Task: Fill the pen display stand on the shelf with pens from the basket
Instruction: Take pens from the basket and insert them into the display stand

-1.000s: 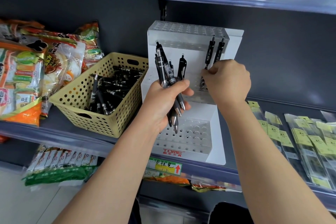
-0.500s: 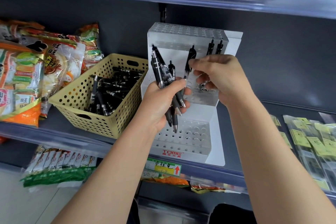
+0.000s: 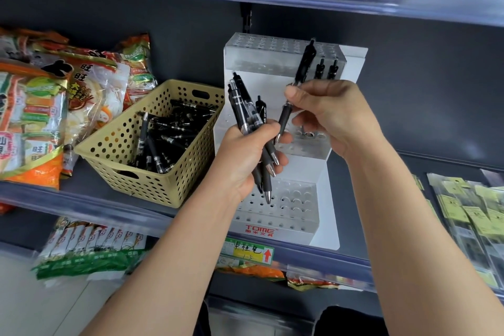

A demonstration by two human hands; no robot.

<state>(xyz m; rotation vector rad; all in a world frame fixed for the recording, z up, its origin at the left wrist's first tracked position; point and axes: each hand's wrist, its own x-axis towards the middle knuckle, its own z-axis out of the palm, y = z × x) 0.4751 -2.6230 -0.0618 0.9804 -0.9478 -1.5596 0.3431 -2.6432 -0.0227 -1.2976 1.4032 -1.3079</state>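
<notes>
The pen display stand point(image 3: 351, 68) sits upright on the shelf point(image 3: 90, 185), just right of the basket point(image 3: 131, 161), and it is nearly bare: only two pens point(image 3: 326, 69) hang in the right end of its top tier, while the holes that show in the middle and bottom tiers are empty. The right hand point(image 3: 327, 114) pinches a single black pen point(image 3: 304, 63) between thumb and fingers, tip down and tilted, in front of the stand and above the middle tier. The left hand point(image 3: 245, 155) is wrapped around a bundle of pens point(image 3: 242, 106), tips pointing down, close beside the right. The step in hand looks like seating this one pen, so the job seems barely begun. Next the pen needs straightening and its tip lining up over a free hole before it drops in. More loose pens point(image 3: 169, 136) lie in the basket, with snack bags point(image 3: 54, 106) beyond it to the left.
</notes>
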